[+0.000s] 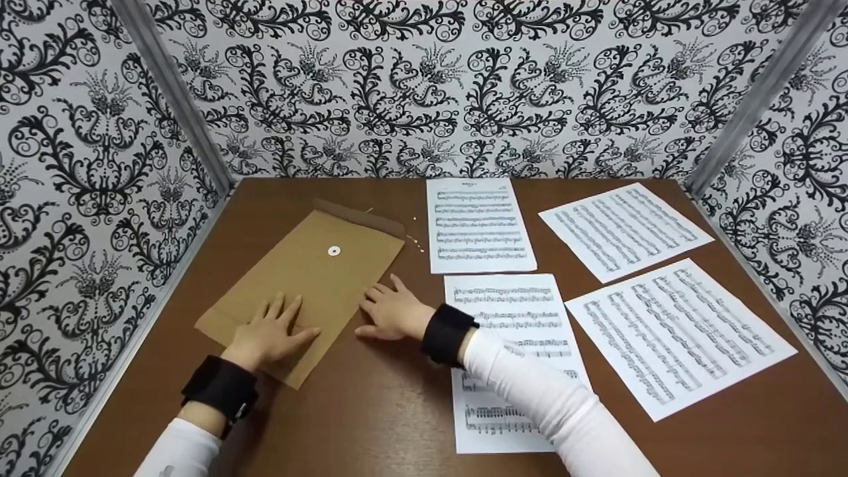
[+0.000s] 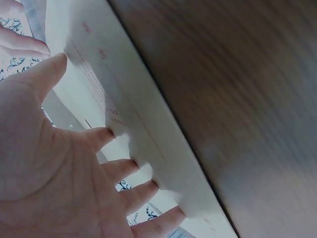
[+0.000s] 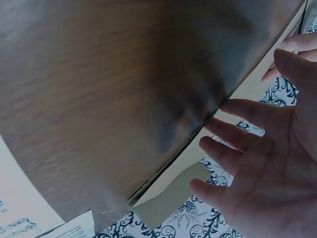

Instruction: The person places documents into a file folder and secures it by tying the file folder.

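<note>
Item one, as I see it from the head view: a brown string-tie envelope (image 1: 308, 285) lying flat on the wooden table (image 1: 371, 411), left of centre in the frame, flap end toward the patterned wall. My left hand (image 1: 268, 334) rests on its lower part with fingers straight and spread apart; my right hand (image 1: 391, 311) presses its right edge, fingers likewise straight and slightly apart. Four sheets of sheet music (image 1: 676, 334) lie in the right half of the frame.
</note>
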Action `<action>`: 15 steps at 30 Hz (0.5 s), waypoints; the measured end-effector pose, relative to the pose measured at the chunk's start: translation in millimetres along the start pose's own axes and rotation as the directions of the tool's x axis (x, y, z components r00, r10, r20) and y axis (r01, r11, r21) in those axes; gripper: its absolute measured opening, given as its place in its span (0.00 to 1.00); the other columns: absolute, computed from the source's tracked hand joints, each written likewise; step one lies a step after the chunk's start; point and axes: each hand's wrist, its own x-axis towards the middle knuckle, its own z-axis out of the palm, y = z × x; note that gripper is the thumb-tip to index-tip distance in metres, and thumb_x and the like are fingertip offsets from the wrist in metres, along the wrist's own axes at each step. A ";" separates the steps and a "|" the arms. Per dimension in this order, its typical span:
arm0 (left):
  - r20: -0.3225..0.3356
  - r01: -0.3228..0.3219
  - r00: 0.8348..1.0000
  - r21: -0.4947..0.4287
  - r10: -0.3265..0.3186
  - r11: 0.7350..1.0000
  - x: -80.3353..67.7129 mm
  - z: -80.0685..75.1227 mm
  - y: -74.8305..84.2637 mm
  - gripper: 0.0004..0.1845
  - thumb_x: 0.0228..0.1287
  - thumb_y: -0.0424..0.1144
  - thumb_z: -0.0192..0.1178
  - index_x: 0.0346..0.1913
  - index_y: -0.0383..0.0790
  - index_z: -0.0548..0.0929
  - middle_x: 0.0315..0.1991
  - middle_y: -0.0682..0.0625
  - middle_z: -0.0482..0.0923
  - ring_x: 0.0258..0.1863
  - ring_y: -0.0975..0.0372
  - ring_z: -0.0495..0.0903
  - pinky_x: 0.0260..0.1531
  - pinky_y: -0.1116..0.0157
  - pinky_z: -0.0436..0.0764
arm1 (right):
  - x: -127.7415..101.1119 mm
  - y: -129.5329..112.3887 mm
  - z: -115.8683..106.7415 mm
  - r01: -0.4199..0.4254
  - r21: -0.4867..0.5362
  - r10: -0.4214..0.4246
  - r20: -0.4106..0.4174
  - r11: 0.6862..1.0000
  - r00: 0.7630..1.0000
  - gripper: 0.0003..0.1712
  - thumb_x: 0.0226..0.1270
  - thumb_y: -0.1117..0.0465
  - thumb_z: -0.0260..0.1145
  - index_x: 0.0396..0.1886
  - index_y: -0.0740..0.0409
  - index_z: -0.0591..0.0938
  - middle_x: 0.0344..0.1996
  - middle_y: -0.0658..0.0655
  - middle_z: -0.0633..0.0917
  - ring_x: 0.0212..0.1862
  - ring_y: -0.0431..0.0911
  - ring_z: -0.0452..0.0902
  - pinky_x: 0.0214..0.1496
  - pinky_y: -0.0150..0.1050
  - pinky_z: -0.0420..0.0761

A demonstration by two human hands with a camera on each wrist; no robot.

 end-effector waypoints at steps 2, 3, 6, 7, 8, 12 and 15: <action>0.009 0.001 1.000 -0.006 -0.001 1.000 1.0 -0.9 0.2 0.48 0.72 0.68 0.49 0.81 0.37 0.55 0.81 0.27 0.47 0.79 0.29 0.48 0.63 0.25 0.66 | -2.0 -2.2 0.4 -0.004 0.008 0.004 0.007 1.000 1.000 0.41 0.77 0.31 0.48 0.79 0.49 0.65 0.79 0.53 0.66 0.82 0.47 0.59 0.86 0.54 0.49; 0.011 0.002 1.000 -0.008 -0.001 1.000 1.5 -1.4 0.5 0.48 0.72 0.68 0.49 0.81 0.37 0.55 0.81 0.27 0.47 0.79 0.29 0.48 0.63 0.24 0.65 | -2.8 -3.4 0.9 -0.007 0.010 0.007 0.008 1.000 1.000 0.41 0.77 0.31 0.48 0.79 0.49 0.66 0.79 0.53 0.67 0.81 0.47 0.60 0.86 0.53 0.49; 0.013 0.001 1.000 -0.016 -0.001 1.000 2.6 -2.7 1.5 0.48 0.72 0.68 0.49 0.81 0.36 0.54 0.81 0.27 0.46 0.79 0.28 0.48 0.64 0.24 0.63 | -5.2 -7.5 3.0 -0.013 0.006 0.013 0.011 1.000 1.000 0.41 0.76 0.30 0.48 0.78 0.49 0.67 0.78 0.53 0.68 0.80 0.46 0.62 0.86 0.53 0.50; 0.010 0.000 1.000 -0.016 0.001 1.000 2.7 -3.0 1.9 0.48 0.72 0.68 0.49 0.81 0.36 0.54 0.81 0.27 0.47 0.79 0.28 0.48 0.64 0.24 0.63 | -5.8 -8.9 3.7 -0.015 0.000 0.015 0.009 1.000 1.000 0.42 0.76 0.30 0.48 0.78 0.49 0.67 0.78 0.53 0.68 0.80 0.46 0.62 0.86 0.53 0.50; 0.007 -0.003 1.000 -0.015 0.003 1.000 2.7 -3.3 2.3 0.48 0.72 0.68 0.49 0.81 0.36 0.55 0.81 0.27 0.47 0.78 0.28 0.49 0.64 0.24 0.63 | -6.6 -10.2 4.1 -0.016 -0.009 0.016 0.008 1.000 1.000 0.42 0.76 0.30 0.48 0.78 0.49 0.67 0.78 0.53 0.68 0.80 0.45 0.63 0.86 0.52 0.50; 0.005 -0.024 1.000 -0.020 0.025 1.000 1.5 -2.8 3.2 0.48 0.72 0.67 0.51 0.81 0.35 0.54 0.81 0.26 0.46 0.78 0.27 0.48 0.64 0.23 0.62 | -10.5 -15.3 4.4 -0.018 -0.042 0.018 0.012 0.999 1.000 0.41 0.77 0.30 0.47 0.78 0.49 0.68 0.77 0.52 0.68 0.79 0.45 0.64 0.86 0.52 0.52; 0.018 -0.043 0.999 -0.036 0.043 0.998 0.4 -1.9 2.7 0.48 0.73 0.65 0.52 0.81 0.35 0.53 0.81 0.26 0.45 0.78 0.27 0.46 0.66 0.23 0.60 | -15.4 -18.8 3.2 -0.019 -0.046 0.020 0.016 0.999 1.000 0.40 0.77 0.31 0.48 0.77 0.49 0.69 0.76 0.52 0.70 0.78 0.45 0.66 0.86 0.51 0.53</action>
